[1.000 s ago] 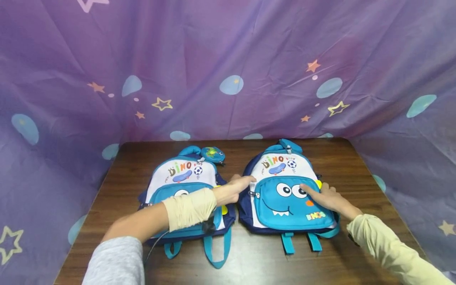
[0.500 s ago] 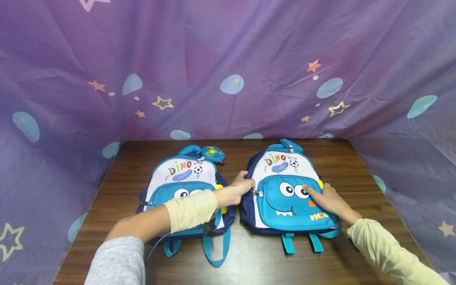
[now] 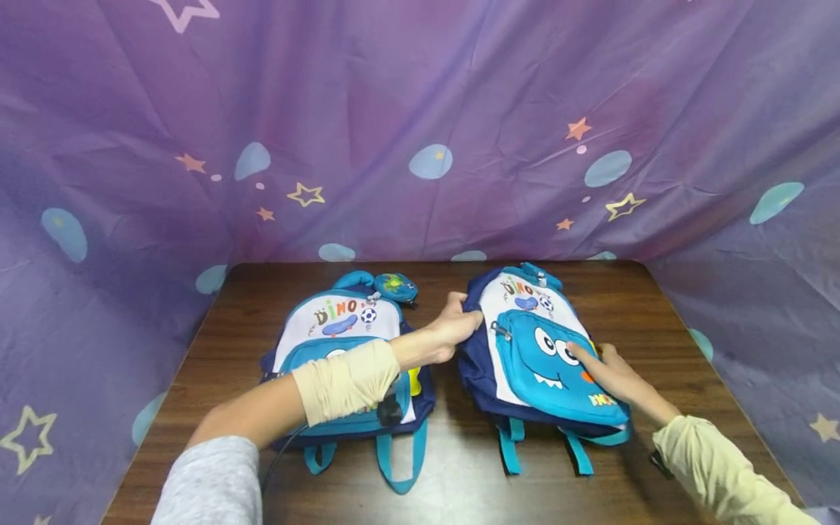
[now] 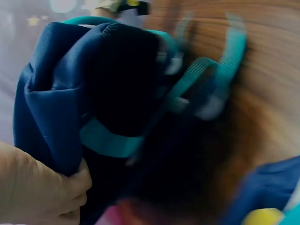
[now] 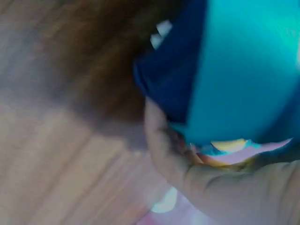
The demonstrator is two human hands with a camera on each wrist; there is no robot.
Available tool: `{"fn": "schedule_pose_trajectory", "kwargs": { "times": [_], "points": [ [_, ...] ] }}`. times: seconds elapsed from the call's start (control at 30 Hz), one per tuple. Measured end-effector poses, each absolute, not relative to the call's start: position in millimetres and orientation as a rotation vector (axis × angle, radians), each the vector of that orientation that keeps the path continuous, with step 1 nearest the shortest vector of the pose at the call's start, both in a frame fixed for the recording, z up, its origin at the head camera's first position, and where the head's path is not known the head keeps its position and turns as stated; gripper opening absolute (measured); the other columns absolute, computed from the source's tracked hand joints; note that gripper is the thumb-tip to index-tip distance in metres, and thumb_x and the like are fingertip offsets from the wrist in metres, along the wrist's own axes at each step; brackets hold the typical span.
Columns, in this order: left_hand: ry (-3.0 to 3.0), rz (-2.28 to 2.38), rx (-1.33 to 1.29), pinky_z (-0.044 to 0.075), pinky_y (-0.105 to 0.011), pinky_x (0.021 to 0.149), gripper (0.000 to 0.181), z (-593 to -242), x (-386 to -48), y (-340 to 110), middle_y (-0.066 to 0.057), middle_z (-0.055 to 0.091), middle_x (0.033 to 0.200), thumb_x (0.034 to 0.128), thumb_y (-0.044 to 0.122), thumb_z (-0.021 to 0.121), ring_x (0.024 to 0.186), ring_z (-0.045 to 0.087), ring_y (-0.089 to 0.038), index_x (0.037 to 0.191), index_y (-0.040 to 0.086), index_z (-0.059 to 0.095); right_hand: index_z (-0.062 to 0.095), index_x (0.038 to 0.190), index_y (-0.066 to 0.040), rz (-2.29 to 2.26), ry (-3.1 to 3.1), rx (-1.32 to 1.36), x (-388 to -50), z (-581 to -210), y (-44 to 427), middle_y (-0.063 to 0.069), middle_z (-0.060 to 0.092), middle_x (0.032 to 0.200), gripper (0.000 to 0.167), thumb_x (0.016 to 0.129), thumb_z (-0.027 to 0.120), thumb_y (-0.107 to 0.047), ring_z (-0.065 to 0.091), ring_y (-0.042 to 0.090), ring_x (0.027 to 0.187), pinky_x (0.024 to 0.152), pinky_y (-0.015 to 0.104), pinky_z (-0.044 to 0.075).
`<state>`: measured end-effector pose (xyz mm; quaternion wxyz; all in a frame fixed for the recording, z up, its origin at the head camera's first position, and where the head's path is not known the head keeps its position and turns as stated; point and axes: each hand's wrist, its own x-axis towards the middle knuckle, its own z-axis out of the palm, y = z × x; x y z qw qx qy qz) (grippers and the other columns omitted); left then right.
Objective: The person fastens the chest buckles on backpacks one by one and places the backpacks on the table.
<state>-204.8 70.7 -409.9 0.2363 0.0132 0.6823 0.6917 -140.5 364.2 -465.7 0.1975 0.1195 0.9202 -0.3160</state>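
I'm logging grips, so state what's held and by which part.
The dinosaur backpack on the right: the left hand grips its navy side panel; the right hand holds it opposite, thumb over the blue front pocket.

Head view: even, moderately bright light; pale glare on table [image 3: 453, 474] on near side of left hand [image 3: 449, 332]; soft shadow on near side of right hand [image 3: 613, 375]. Curtain [image 3: 367, 109] behind hands gently shaded along folds. Left wrist view: dim; backpack [image 4: 56, 93] partly near-black beside left hand, straps [image 4: 230, 51] beyond motion-blurred. Right wrist view: heavily smeared, table grain streaked, dark shadow beyond right hand.
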Motion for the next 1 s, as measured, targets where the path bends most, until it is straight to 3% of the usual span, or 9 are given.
{"fn": "schedule_pose_trajectory", "kwargs": {
  "times": [0.1, 0.23, 0.33, 0.43, 0.57, 0.7, 0.77, 0.9, 1.0],
  "points": [
    [1.803, 1.957, 0.086, 0.046, -0.021, 0.064, 0.056, -384, -210, 78, -0.005, 0.048, 0.105, 0.0744, -0.008, 0.048, 0.082, 0.052, -0.015, 0.127, 0.003, 0.035, 0.007, 0.145, 0.024, -0.867, 2.702, 0.266, -142, -456, 365, 0.051, 0.024, 0.141, 0.106, 0.098, 0.033, -0.067, 0.034, 0.062, 0.128, 0.101, 0.068, 0.038],
    [1.769, 1.976, 0.150, 0.046, -0.021, 0.071, 0.059, -350, -214, 90, -0.003, 0.050, 0.103, 0.0757, -0.010, 0.047, 0.084, 0.052, -0.013, 0.132, 0.003, 0.034, 0.028, 0.145, 0.012, -0.935, 3.145, 0.071, -149, -429, 358, 0.042, 0.039, 0.134, 0.085, 0.096, 0.056, -0.052, 0.040, 0.056, 0.121, 0.095, 0.065, 0.036],
    [1.770, 1.969, 0.183, 0.044, -0.024, 0.079, 0.061, -329, -214, 96, -0.004, 0.050, 0.109, 0.0805, -0.009, 0.047, 0.091, 0.051, -0.015, 0.138, 0.003, 0.032, 0.044, 0.136, 0.007, -1.083, 3.427, -0.378, -161, -398, 342, 0.030, 0.048, 0.128, 0.067, 0.093, 0.066, -0.040, 0.043, 0.045, 0.119, 0.101, 0.051, 0.034],
    [1.788, 1.963, 0.181, 0.045, -0.025, 0.080, 0.057, -312, -212, 98, -0.002, 0.050, 0.112, 0.0829, -0.006, 0.050, 0.092, 0.051, -0.014, 0.137, 0.007, 0.037, 0.050, 0.129, 0.008, -1.202, 3.419, -0.988, -173, -364, 319, 0.027, 0.050, 0.129, 0.066, 0.093, 0.064, -0.046, 0.043, 0.036, 0.125, 0.110, 0.036, 0.029],
    [1.712, 1.979, 0.219, 0.050, -0.022, 0.066, 0.032, -292, -210, 94, 0.001, 0.055, 0.096, 0.0844, -0.003, 0.051, 0.077, 0.056, -0.012, 0.113, 0.010, 0.051, 0.055, 0.126, 0.008, -1.266, 3.219, -1.545, -184, -326, 281, 0.027, 0.052, 0.131, 0.073, 0.094, 0.054, -0.058, 0.042, 0.028, 0.128, 0.113, 0.028, 0.025],
    [1.531, 2.067, 0.340, 0.047, -0.019, 0.054, 0.014, -276, -206, 84, 0.001, 0.058, 0.074, 0.0835, -0.002, 0.050, 0.061, 0.056, -0.010, 0.081, 0.011, 0.055, 0.054, 0.132, 0.005, -1.316, 3.030, -1.683, -194, -300, 248, 0.025, 0.051, 0.135, 0.075, 0.096, 0.048, -0.060, 0.042, 0.026, 0.131, 0.114, 0.032, 0.026],
    [1.463, 2.092, 0.402, 0.044, -0.017, 0.054, 0.015, -270, -203, 78, 0.002, 0.060, 0.073, 0.0835, -0.001, 0.050, 0.061, 0.055, -0.008, 0.077, 0.011, 0.057, 0.053, 0.134, 0.004, -1.326, 2.973, -1.684, -197, -293, 239, 0.023, 0.053, 0.135, 0.076, 0.097, 0.044, -0.062, 0.043, 0.025, 0.131, 0.114, 0.032, 0.026],
    [1.317, 2.055, 0.386, 0.046, -0.017, 0.055, 0.012, -264, -196, 69, 0.000, 0.062, 0.074, 0.0846, 0.009, 0.049, 0.062, 0.057, -0.009, 0.079, 0.009, 0.060, 0.062, 0.114, 0.005, -1.400, 2.958, -1.723, -200, -291, 232, 0.017, 0.062, 0.112, 0.070, 0.099, 0.040, -0.060, 0.051, 0.021, 0.110, 0.102, 0.029, 0.032],
    [1.251, 2.056, 0.288, 0.050, -0.019, 0.059, 0.016, -265, -190, 66, -0.005, 0.060, 0.078, 0.0830, 0.017, 0.046, 0.064, 0.058, -0.012, 0.081, 0.007, 0.059, 0.061, 0.092, 0.005, -1.566, 2.939, -1.787, -201, -298, 228, 0.014, 0.059, 0.088, 0.063, 0.100, 0.043, -0.055, 0.049, 0.019, 0.092, 0.090, 0.027, 0.034]
  ]
}}
